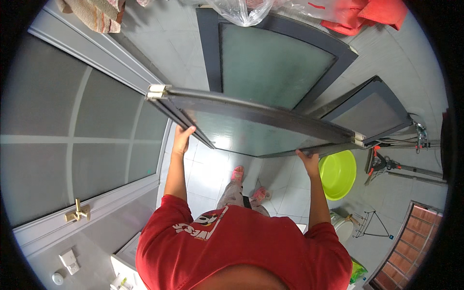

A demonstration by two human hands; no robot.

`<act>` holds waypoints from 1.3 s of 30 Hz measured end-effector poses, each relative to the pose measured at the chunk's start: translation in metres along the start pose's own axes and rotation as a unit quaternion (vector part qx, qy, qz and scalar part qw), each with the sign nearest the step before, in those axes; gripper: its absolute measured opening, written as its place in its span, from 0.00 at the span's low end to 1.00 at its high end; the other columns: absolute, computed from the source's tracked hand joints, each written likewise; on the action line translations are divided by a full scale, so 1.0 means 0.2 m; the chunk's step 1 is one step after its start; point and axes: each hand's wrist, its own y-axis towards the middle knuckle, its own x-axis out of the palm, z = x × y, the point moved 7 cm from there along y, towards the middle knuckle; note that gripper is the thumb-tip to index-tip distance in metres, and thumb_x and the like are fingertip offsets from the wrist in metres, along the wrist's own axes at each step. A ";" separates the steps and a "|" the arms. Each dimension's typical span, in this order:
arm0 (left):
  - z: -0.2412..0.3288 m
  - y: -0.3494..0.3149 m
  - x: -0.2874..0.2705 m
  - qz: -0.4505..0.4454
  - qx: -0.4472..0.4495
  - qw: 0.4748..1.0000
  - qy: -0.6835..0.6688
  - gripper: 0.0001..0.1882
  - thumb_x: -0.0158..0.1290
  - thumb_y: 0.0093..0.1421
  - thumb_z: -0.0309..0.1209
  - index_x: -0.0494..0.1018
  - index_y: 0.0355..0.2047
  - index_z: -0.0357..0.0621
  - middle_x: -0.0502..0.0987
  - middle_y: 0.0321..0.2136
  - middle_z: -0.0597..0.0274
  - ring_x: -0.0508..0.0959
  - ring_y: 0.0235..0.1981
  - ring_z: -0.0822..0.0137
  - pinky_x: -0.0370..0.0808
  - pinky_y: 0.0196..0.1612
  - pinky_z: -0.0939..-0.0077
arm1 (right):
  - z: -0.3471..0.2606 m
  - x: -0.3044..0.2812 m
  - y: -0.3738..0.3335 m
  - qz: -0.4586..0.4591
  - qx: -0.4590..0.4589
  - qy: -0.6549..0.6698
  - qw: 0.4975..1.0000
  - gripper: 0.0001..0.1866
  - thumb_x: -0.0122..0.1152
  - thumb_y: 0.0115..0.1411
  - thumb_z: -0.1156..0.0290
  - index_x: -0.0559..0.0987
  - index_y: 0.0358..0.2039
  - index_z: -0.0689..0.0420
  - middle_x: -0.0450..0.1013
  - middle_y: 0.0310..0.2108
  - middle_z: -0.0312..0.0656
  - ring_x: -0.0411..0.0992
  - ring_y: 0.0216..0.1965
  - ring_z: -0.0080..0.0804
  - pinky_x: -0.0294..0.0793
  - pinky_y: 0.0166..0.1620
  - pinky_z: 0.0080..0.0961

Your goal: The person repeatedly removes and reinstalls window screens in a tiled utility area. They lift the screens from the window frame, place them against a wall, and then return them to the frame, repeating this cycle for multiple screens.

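Upright in front of me stands a dark-framed window panel (pixel 251 133) of frosted glass, with pale plastic pieces at its top corners. My left hand (pixel 182 139) grips its left edge, the thumb against the frame. On the right side, my right hand (pixel 308 161) holds the frame, thumb showing and fingers partly hidden. Just beyond it, a second grey-framed glass panel (pixel 275 63) leans at the back wall. To its right leans a smaller dark-framed panel (pixel 372 113). Whether the held panel's lower edge touches the floor is hard to make out.
A lime-green basin (pixel 338 175) sits near my right hand. Folded black rods with orange parts (pixel 379 162) lie at the right. On the left is a white-framed window (pixel 101 130) with a gold handle (pixel 77 211). Plastic bags (pixel 241 9) and red cloth (pixel 367 17) are at the far side.
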 end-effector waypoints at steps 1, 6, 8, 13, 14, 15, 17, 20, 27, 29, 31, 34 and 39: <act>0.12 0.00 0.06 -0.012 0.015 0.999 0.025 0.27 0.59 0.46 0.27 0.64 0.47 0.39 0.70 0.41 0.65 0.68 0.44 0.70 0.62 0.49 0.75 | -0.04 -0.01 -0.01 0.013 -0.017 0.032 0.999 0.26 0.65 0.46 0.77 0.65 0.45 0.64 0.65 0.42 0.38 0.64 0.42 0.26 0.65 0.44 0.20; 0.64 0.07 0.28 -0.026 0.146 0.989 0.010 0.20 0.55 0.53 0.32 0.65 0.46 0.41 0.71 0.39 0.67 0.68 0.42 0.73 0.62 0.48 0.77 | -0.44 -0.06 0.06 0.071 -0.144 0.070 0.984 0.27 0.63 0.49 0.77 0.63 0.49 0.63 0.65 0.44 0.39 0.64 0.44 0.27 0.62 0.48 0.22; 0.69 0.13 0.34 -0.022 0.147 0.989 0.012 0.18 0.53 0.55 0.32 0.66 0.45 0.41 0.71 0.39 0.67 0.68 0.41 0.74 0.62 0.47 0.78 | -0.54 -0.09 0.12 0.104 -0.141 0.074 0.982 0.26 0.63 0.49 0.73 0.64 0.48 0.62 0.66 0.44 0.41 0.64 0.44 0.28 0.61 0.49 0.22; 0.70 0.37 0.43 -0.016 0.128 0.991 0.033 0.14 0.51 0.57 0.33 0.67 0.42 0.39 0.72 0.37 0.66 0.69 0.38 0.75 0.65 0.44 0.79 | -0.71 -0.11 0.31 0.119 -0.151 -0.005 0.981 0.30 0.66 0.47 0.63 0.65 0.47 0.65 0.67 0.45 0.45 0.65 0.45 0.33 0.62 0.49 0.25; 0.72 0.46 0.40 -0.026 0.133 0.989 0.049 0.15 0.49 0.58 0.35 0.68 0.42 0.39 0.72 0.37 0.66 0.69 0.39 0.74 0.63 0.45 0.79 | -0.69 -0.08 0.38 0.118 -0.149 -0.004 0.982 0.32 0.66 0.46 0.62 0.65 0.47 0.66 0.67 0.46 0.46 0.65 0.45 0.35 0.62 0.49 0.26; 0.72 0.51 0.41 -0.025 0.136 0.989 0.059 0.16 0.50 0.58 0.35 0.68 0.42 0.38 0.72 0.37 0.65 0.69 0.38 0.74 0.64 0.45 0.79 | -0.68 -0.09 0.44 0.116 -0.143 -0.006 0.983 0.34 0.67 0.45 0.60 0.65 0.48 0.66 0.67 0.46 0.47 0.66 0.46 0.36 0.62 0.49 0.27; 0.71 0.60 0.43 -0.020 0.139 0.987 0.081 0.16 0.50 0.58 0.35 0.67 0.42 0.38 0.73 0.37 0.64 0.70 0.37 0.74 0.65 0.43 0.79 | -0.68 -0.11 0.54 0.158 -0.132 -0.062 0.977 0.37 0.68 0.43 0.56 0.65 0.48 0.67 0.67 0.46 0.51 0.66 0.46 0.40 0.63 0.49 0.29; 0.70 0.71 0.44 -0.002 0.139 0.985 0.097 0.18 0.50 0.58 0.38 0.68 0.42 0.37 0.73 0.36 0.62 0.70 0.37 0.72 0.65 0.42 0.79 | -0.70 -0.13 0.65 0.193 -0.117 -0.138 0.964 0.41 0.68 0.41 0.51 0.65 0.47 0.68 0.67 0.45 0.55 0.66 0.47 0.45 0.65 0.49 0.32; 0.68 0.85 0.47 0.010 0.157 0.982 0.103 0.21 0.48 0.59 0.40 0.65 0.45 0.35 0.71 0.41 0.57 0.69 0.41 0.68 0.64 0.46 0.76 | -0.78 -0.12 0.74 0.203 -0.086 -0.238 0.946 0.41 0.67 0.37 0.45 0.70 0.39 0.72 0.68 0.39 0.60 0.66 0.44 0.53 0.67 0.45 0.37; 0.69 0.87 0.51 0.003 0.150 0.984 0.094 0.20 0.48 0.59 0.40 0.65 0.45 0.36 0.71 0.42 0.58 0.69 0.41 0.68 0.63 0.47 0.76 | -0.75 -0.14 0.78 0.275 -0.098 -0.308 0.906 0.41 0.67 0.37 0.45 0.70 0.39 0.73 0.68 0.38 0.60 0.65 0.44 0.54 0.67 0.45 0.38; 0.69 0.88 0.52 0.001 0.149 0.984 0.096 0.19 0.47 0.59 0.39 0.66 0.45 0.36 0.71 0.41 0.60 0.69 0.41 0.70 0.63 0.46 0.77 | -0.73 -0.14 0.82 0.251 -0.104 -0.286 0.919 0.41 0.67 0.37 0.46 0.69 0.40 0.73 0.67 0.39 0.60 0.64 0.44 0.54 0.66 0.46 0.38; 0.70 0.89 0.53 -0.006 0.153 0.982 0.108 0.18 0.47 0.60 0.38 0.67 0.44 0.37 0.71 0.39 0.63 0.68 0.40 0.72 0.64 0.46 0.78 | -0.68 -0.14 0.88 0.231 -0.090 -0.251 0.936 0.42 0.67 0.38 0.47 0.67 0.42 0.73 0.65 0.41 0.61 0.63 0.44 0.55 0.66 0.47 0.39; 0.69 0.90 0.54 -0.002 0.144 0.984 0.108 0.15 0.49 0.59 0.38 0.68 0.39 0.39 0.71 0.35 0.66 0.67 0.37 0.75 0.63 0.41 0.81 | -0.70 -0.13 0.87 0.225 -0.089 -0.246 0.939 0.45 0.66 0.39 0.47 0.64 0.46 0.73 0.60 0.46 0.63 0.60 0.49 0.56 0.64 0.49 0.39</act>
